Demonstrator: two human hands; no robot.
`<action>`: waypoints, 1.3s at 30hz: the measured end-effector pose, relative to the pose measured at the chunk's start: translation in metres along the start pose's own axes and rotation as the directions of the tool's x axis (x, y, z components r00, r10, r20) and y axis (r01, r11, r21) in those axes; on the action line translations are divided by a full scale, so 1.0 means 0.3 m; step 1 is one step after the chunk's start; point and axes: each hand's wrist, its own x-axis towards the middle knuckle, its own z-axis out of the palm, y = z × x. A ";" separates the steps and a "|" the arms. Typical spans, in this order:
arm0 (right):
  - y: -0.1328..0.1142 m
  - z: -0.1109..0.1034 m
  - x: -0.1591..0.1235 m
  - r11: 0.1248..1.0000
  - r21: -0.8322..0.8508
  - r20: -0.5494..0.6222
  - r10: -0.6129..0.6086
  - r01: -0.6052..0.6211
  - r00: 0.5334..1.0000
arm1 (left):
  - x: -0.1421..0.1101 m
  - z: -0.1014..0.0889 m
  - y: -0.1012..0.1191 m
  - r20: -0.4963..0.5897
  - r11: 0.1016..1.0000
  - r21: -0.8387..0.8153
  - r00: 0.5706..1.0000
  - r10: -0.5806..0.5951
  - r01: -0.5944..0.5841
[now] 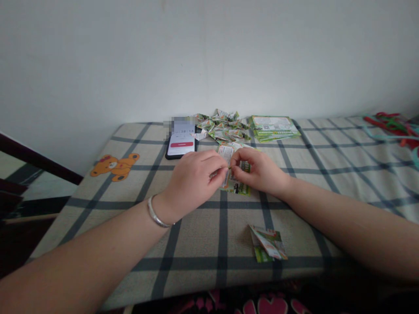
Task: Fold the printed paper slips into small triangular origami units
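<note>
A green and white printed leaflet (pixel 242 189) lies on the checked tablecloth, partly hidden under both hands. My left hand (pixel 196 181), with a silver bangle at its wrist, is closed in a pinch at the leaflet's middle. From the other side my right hand (pixel 257 171) pinches thumb against forefinger at the same spot, its fingertips almost meeting the left ones. The bit of paper between the fingertips is mostly hidden. Nearer to me, a folded leaflet (pixel 268 244) rests by itself, creased and partly raised off the cloth.
Several folded paper pieces (pixel 225 126) are heaped by the wall. Beside them, a stack of flat leaflets (pixel 275 127) lies to the right and a lit phone (pixel 181 150) to the left. A bear sticker (pixel 114 166) is at left; coloured cords (pixel 389 126) lie far right.
</note>
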 end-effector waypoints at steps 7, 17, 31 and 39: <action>0.006 0.001 -0.004 0.998 0.057 -0.027 0.010 -0.008 1.000 | 0.004 -0.005 -0.004 0.004 0.998 -0.061 1.000 -0.019 0.019; 0.004 0.003 -0.010 0.980 0.182 -0.001 0.087 -0.085 0.996 | -0.003 0.005 -0.019 -0.018 0.990 -0.130 0.998 -0.057 0.054; 0.007 0.008 -0.001 0.939 0.312 -0.010 0.155 -0.144 0.988 | -0.003 0.015 -0.027 -0.073 0.974 -0.187 0.987 -0.145 0.129; 0.006 0.009 -0.001 0.958 0.250 -0.028 0.152 -0.140 0.988 | -0.010 0.024 -0.031 -0.051 0.964 -0.226 0.986 -0.158 0.143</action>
